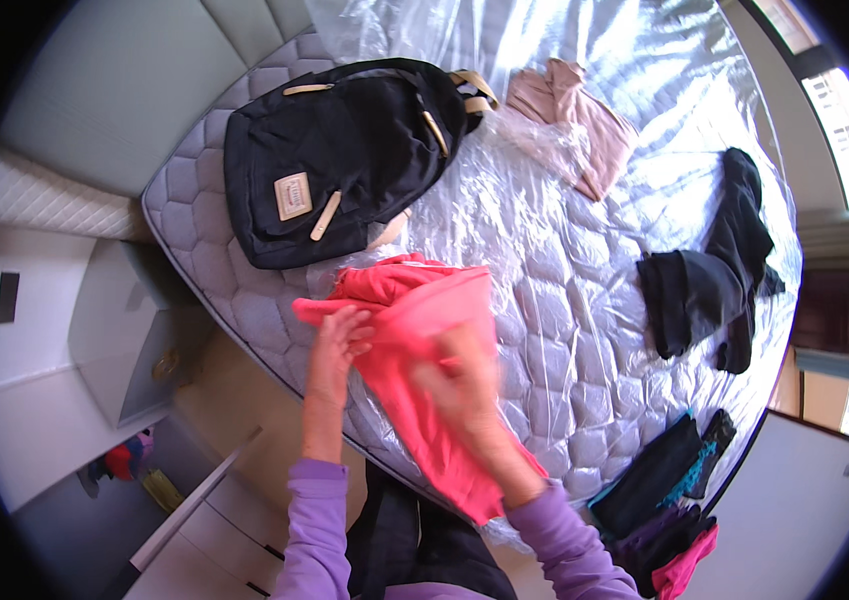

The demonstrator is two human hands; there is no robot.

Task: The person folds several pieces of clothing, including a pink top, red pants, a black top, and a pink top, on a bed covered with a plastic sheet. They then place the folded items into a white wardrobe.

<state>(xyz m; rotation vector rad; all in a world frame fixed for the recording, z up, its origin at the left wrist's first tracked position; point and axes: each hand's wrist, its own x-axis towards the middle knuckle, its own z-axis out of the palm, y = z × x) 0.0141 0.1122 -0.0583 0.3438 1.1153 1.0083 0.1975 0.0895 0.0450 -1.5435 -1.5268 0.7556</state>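
A bright coral-pink garment (414, 400) lies crumpled at the near edge of the mattress, one long part running down toward my lap. My left hand (342, 340) is at its upper left side, fingers spread against the cloth. Over the middle of the garment, my right hand (459, 380) is smeared by motion, so its fingers cannot be read. Just beyond the pink cloth lies a black backpack (344, 150) with tan zip pulls and a light patch.
Clear plastic film (564, 260) covers much of the grey quilted mattress (194, 185). A dusty-pink garment (584, 130) lies at the back, black clothing (714, 270) at the right. Dark clothes (649, 480) are heaped at the near right edge. White cabinets (209, 535) stand at lower left.
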